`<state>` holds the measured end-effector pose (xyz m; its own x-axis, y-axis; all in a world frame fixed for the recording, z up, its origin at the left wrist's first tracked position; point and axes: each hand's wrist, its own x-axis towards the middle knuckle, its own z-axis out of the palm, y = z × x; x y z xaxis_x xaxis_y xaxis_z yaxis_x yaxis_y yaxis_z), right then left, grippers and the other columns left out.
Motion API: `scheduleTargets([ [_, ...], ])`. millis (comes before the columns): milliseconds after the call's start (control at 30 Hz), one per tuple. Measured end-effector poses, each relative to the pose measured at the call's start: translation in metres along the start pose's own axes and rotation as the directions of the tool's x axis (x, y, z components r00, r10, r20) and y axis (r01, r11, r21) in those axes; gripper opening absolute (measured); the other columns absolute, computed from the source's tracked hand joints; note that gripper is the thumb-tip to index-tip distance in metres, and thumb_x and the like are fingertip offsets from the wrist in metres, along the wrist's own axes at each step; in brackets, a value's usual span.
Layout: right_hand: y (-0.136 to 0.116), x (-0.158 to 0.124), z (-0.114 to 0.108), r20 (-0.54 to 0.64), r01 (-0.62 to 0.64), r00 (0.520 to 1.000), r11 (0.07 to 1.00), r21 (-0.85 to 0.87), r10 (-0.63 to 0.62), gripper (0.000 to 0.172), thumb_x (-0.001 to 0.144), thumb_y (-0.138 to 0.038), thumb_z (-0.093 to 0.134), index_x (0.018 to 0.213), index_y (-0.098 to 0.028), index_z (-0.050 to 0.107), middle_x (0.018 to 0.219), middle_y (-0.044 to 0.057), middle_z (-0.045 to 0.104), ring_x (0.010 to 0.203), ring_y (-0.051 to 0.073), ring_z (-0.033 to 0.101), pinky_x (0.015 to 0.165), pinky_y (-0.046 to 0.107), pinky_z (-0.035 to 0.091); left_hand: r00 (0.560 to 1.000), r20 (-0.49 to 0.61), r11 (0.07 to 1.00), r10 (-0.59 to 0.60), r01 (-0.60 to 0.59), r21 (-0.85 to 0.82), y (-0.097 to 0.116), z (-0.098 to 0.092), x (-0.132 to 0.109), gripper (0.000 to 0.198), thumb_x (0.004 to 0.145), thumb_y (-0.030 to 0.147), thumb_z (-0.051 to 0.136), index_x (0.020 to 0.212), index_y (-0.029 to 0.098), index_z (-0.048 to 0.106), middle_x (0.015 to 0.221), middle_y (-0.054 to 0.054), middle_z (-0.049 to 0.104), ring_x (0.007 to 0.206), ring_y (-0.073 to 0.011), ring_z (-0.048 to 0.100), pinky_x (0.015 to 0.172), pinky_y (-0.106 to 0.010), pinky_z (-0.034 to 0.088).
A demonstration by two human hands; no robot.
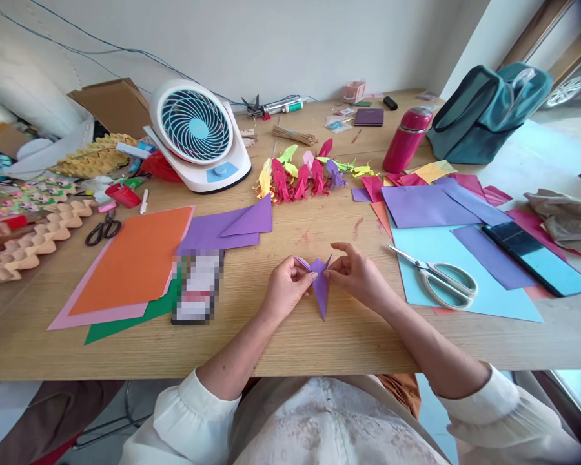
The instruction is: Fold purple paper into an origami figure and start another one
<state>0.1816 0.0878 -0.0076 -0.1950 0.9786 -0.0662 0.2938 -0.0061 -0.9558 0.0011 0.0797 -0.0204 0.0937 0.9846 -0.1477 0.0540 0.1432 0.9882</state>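
Note:
A small folded purple paper piece (320, 284) with a pointed lower tip lies on the wooden table (290, 342) in front of me. My left hand (286, 286) pinches its left upper flap, fingers closed on the paper. On the other side, my right hand (356, 271) grips the right upper flap with thumb and forefinger. Both hands rest near the table's front middle.
White-handled scissors (443, 276) lie on light blue paper (469, 271) to the right. Orange, pink and green sheets (130, 265) lie left, purple sheets (232, 227) behind. Several folded paper figures (305, 174), a white fan (196, 132), a red bottle (407, 139), a teal bag (489, 110) and black scissors (104, 227) stand farther back.

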Motion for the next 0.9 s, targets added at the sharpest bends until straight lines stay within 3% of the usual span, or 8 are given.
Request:
scheduleTargets([
  [133, -0.004, -0.003, -0.001, 0.006, 0.036, 0.999, 0.996, -0.086, -0.036, 0.054, 0.078, -0.025, 0.065, 0.128, -0.02, 0.046, 0.076, -0.002, 0.068, 0.068, 0.016, 0.062, 0.066, 0.029, 0.047, 1.0, 0.01, 1.0, 0.003, -0.003, -0.014, 0.001, 0.001, 0.001, 0.029, 0.072, 0.028, 0.075, 0.087, 0.019, 0.052, 0.063, 0.004, 0.062, 0.055, -0.01, 0.059, 0.051, -0.019, 0.05],
  [400, 0.003, -0.001, -0.001, 0.053, 0.076, 0.996, 0.997, -0.019, -0.075, 0.034, 0.079, -0.029, 0.062, 0.11, -0.023, 0.05, 0.07, -0.005, 0.061, 0.062, 0.013, 0.055, 0.061, 0.026, 0.042, 0.996, 0.091, 1.0, 0.017, -0.014, -0.027, 0.002, -0.003, 0.001, 0.034, 0.074, 0.022, 0.072, 0.101, 0.019, 0.053, 0.073, 0.004, 0.063, 0.065, -0.0113, 0.064, 0.065, -0.024, 0.054],
  [600, -0.001, -0.005, 0.001, 0.02, 0.128, 0.992, 0.973, -0.194, -0.127, 0.023, 0.079, -0.024, 0.06, 0.1, -0.024, 0.05, 0.067, -0.006, 0.058, 0.06, 0.013, 0.051, 0.059, 0.025, 0.038, 0.994, -0.01, 0.977, 0.107, -0.103, 0.186, 0.002, -0.002, -0.002, 0.052, 0.073, 0.014, 0.072, 0.118, 0.021, 0.046, 0.069, 0.006, 0.065, 0.06, -0.011, 0.062, 0.064, -0.023, 0.048],
  [767, 0.003, -0.006, 0.006, 0.035, 0.136, 0.991, 0.928, -0.348, -0.133, 0.018, 0.08, -0.017, 0.059, 0.095, -0.024, 0.052, 0.07, -0.005, 0.062, 0.061, 0.013, 0.054, 0.06, 0.024, 0.037, 0.976, -0.021, 0.857, 0.218, -0.181, 0.482, 0.001, -0.001, -0.01, 0.056, 0.076, 0.011, 0.071, 0.125, 0.023, 0.048, 0.068, 0.007, 0.064, 0.065, -0.0132, 0.062, 0.071, -0.026, 0.046],
  [900, 0.004, -0.006, 0.009, 0.051, 0.181, 0.982, 0.836, -0.519, -0.181, 0.011, 0.082, -0.013, 0.058, 0.088, -0.022, 0.055, 0.077, -0.001, 0.064, 0.066, 0.014, 0.056, 0.062, 0.024, 0.035, 0.933, 0.088, 0.68, 0.348, -0.316, 0.661, -0.001, -0.003, -0.012, 0.021, 0.081, 0.012, 0.069, 0.099, 0.021, 0.06, 0.077, 0.002, 0.062, 0.077, -0.0166, 0.06, 0.074, -0.029, 0.047],
])
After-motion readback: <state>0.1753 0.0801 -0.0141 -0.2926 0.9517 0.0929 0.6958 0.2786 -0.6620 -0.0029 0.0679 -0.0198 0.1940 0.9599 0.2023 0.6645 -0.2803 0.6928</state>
